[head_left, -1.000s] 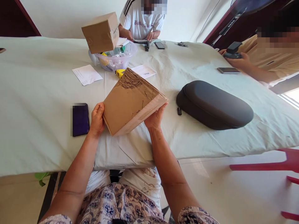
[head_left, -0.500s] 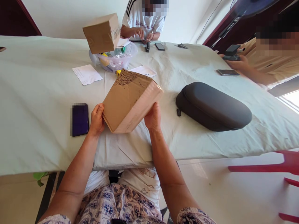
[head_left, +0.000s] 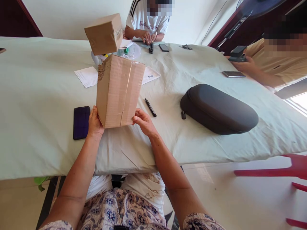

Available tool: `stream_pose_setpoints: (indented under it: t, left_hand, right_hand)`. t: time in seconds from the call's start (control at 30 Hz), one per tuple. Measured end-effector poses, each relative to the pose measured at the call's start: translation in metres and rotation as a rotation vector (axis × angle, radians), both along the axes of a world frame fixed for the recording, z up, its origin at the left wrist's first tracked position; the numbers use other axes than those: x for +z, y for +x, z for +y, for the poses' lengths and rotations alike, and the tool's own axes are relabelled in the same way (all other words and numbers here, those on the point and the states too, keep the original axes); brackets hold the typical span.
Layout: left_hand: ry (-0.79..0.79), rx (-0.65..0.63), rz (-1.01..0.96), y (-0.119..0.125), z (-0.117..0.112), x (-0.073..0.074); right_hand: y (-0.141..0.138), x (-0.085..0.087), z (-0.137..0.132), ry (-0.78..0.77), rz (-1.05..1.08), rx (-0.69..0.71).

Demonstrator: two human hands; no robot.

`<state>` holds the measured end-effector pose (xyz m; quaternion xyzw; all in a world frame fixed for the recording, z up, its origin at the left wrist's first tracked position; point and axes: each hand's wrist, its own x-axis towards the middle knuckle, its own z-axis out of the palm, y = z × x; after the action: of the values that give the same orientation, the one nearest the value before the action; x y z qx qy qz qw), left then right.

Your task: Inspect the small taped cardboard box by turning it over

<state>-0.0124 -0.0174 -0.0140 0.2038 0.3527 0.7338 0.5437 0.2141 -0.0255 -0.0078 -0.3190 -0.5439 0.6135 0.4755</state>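
A taped brown cardboard box [head_left: 118, 91] stands nearly upright over the near part of the cloth-covered table [head_left: 35, 95], its taped seam facing me. My left hand [head_left: 94, 123] grips its lower left corner. At the lower right corner my right hand [head_left: 144, 123] has its fingers curled against the box. A black marker pen [head_left: 150, 107] lies on the cloth just right of the box. A dark phone [head_left: 81, 122] lies just left of my left hand.
A black oval zip case [head_left: 219, 108] lies to the right. Behind the box stand a clear bowl [head_left: 130, 51] of items and a second cardboard box [head_left: 104, 33]. Paper slips [head_left: 86, 76] lie nearby. Two other people sit at the far and right sides with phones [head_left: 233, 74].
The box has been turned from a tilted, flat-faced pose to nearly upright with its taped seam toward me. My right hand has slid to the lower right corner, and the pen now shows.
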Motion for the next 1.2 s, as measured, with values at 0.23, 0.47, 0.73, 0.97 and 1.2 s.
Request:
stream_pose_setpoints:
  t: [0.23,0.47,0.73,0.97,1.2]
  left_hand:
    - [0.094,0.155,0.06,0.001,0.0,0.01]
    - [0.057,0.162,0.092,0.0,0.001,0.006]
    - [0.096,0.224,0.131,-0.003,0.003,0.003]
    - [0.159,0.31,0.3,-0.002,0.002,0.007]
    - [0.364,0.563,0.814,-0.002,-0.009,0.017]
  right_hand:
    - [0.0,-0.002,0.004,-0.051,-0.014,0.088]
    - [-0.001,-0.002,0.002,-0.023,-0.003,0.067]
    - [-0.003,-0.002,0.0,-0.029,-0.11,0.039]
    - [-0.002,-0.004,0.002,-0.063,-0.198,-0.152]
    - [0.005,-0.004,0.005,-0.004,-0.157,-0.503]
